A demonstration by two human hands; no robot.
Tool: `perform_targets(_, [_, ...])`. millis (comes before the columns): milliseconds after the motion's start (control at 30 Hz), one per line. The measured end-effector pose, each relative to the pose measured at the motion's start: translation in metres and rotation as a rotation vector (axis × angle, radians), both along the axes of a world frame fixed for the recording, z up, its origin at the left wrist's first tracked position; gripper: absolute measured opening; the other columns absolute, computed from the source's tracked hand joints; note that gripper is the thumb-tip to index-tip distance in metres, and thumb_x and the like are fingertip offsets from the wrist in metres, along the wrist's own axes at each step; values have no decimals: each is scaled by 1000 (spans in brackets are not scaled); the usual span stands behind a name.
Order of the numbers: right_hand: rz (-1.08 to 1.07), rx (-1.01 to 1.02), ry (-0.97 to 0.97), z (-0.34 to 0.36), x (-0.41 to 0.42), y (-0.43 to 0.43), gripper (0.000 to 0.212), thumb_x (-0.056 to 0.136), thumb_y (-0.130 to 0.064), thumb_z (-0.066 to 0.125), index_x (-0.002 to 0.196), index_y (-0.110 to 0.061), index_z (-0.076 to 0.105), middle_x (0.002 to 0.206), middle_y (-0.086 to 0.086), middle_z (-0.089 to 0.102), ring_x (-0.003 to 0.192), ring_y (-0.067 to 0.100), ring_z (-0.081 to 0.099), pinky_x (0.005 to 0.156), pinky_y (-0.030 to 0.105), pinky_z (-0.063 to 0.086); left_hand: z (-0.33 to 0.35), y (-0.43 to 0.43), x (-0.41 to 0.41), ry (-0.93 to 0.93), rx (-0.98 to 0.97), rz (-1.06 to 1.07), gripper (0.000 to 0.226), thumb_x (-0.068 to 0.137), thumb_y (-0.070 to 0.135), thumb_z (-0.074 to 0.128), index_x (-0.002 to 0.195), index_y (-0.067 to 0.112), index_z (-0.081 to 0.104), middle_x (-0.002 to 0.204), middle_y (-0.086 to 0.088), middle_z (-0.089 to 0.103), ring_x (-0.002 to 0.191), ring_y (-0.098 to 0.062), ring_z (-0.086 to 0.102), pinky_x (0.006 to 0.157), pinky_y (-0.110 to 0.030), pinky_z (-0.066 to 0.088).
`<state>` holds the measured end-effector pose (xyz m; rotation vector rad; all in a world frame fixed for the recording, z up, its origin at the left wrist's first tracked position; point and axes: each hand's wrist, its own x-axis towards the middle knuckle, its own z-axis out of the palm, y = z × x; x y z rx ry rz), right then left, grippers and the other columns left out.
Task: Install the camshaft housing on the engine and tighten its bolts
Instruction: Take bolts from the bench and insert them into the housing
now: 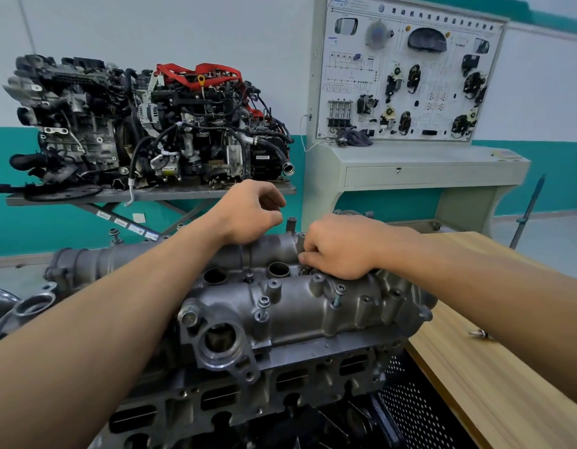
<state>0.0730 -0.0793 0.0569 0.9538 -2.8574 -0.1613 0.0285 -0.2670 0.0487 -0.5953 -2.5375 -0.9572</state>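
The grey cast camshaft housing [296, 307] lies on top of the engine's cylinder head [248, 387] in the middle of the view. Several bolts stand proud of it, such as one bolt [263, 305] near the front and another bolt [338, 294] to its right. My right hand [340, 247] rests on the housing's middle ridge, its fingertips curled down and pinching a small bolt beside a round plug hole [278, 268]. My left hand [251, 212] hovers over the housing's far side with fingers curled toward the thumb; what is inside them is hidden.
A wooden bench top [481, 367] runs along the right, with a small metal part [478, 334] on it. Behind stand a complete engine [144, 124] on a lift table and an electrical training board [407, 72] on a grey console.
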Motion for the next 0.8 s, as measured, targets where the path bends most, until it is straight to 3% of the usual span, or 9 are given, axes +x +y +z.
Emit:
perform_targets(100, [43, -160, -7, 2, 0, 2, 49, 98, -34, 55, 51, -21, 54, 47, -6, 46, 47, 8, 43, 58, 30, 38, 0, 0, 1, 3, 1, 1, 22, 83, 5, 63, 99, 19, 70, 94, 0, 73, 89, -14, 67, 87, -30, 55])
perform_targets(200, [63, -108, -54, 5, 3, 2, 22, 92, -32, 64, 78, -20, 76, 52, -15, 54, 54, 0, 50, 66, 27, 47, 0, 0, 1, 5, -2, 5, 21, 82, 5, 63, 97, 19, 70, 94, -1, 73, 88, -14, 67, 87, -31, 55])
perform_targets(267, [53, -59, -69, 5, 3, 2, 19, 92, -33, 64, 81, -21, 75, 55, -16, 55, 57, 0, 51, 68, 30, 51, 0, 0, 0, 6, 0, 6, 21, 82, 5, 63, 97, 18, 71, 94, -2, 74, 87, -14, 68, 88, -32, 55])
perform_targets(400, [7, 28, 3, 2, 3, 0, 43, 98, -42, 53, 59, -21, 54, 57, -7, 50, 56, 11, 48, 62, 35, 48, 1, 0, 2, 4, -6, 16, 22, 83, 5, 63, 101, 14, 72, 95, -2, 74, 89, -15, 68, 87, -31, 56])
perform_targets(533, [17, -44, 46, -1, 2, 0, 53, 99, -45, 49, 52, -21, 46, 52, -4, 47, 50, 13, 46, 56, 33, 41, 1, 0, 2, 3, -3, 23, 21, 84, 5, 64, 101, 13, 73, 94, -2, 74, 87, -14, 68, 84, -28, 54])
perform_targets(633, [32, -111, 12, 1, 1, 2, 49, 96, -45, 55, 52, -23, 55, 48, -6, 49, 48, 7, 45, 55, 30, 41, 1, 0, 3, 2, -6, 28, 20, 85, 5, 64, 101, 13, 73, 93, -2, 74, 85, -13, 67, 81, -24, 53])
perform_targets(733, [44, -87, -33, 1, 2, 3, 30, 93, -39, 60, 73, -22, 73, 52, -11, 56, 53, 4, 51, 61, 30, 49, 1, 1, 3, 2, -1, 25, 20, 84, 5, 64, 99, 14, 73, 92, -1, 73, 84, -13, 67, 80, -24, 53])
perform_targets(800, [47, -69, -41, 1, 1, 2, 25, 93, -36, 61, 77, -23, 74, 54, -15, 58, 58, 2, 53, 65, 30, 50, 2, 1, 3, -4, -2, 22, 19, 84, 6, 64, 99, 15, 73, 92, -1, 73, 84, -12, 67, 79, -24, 52])
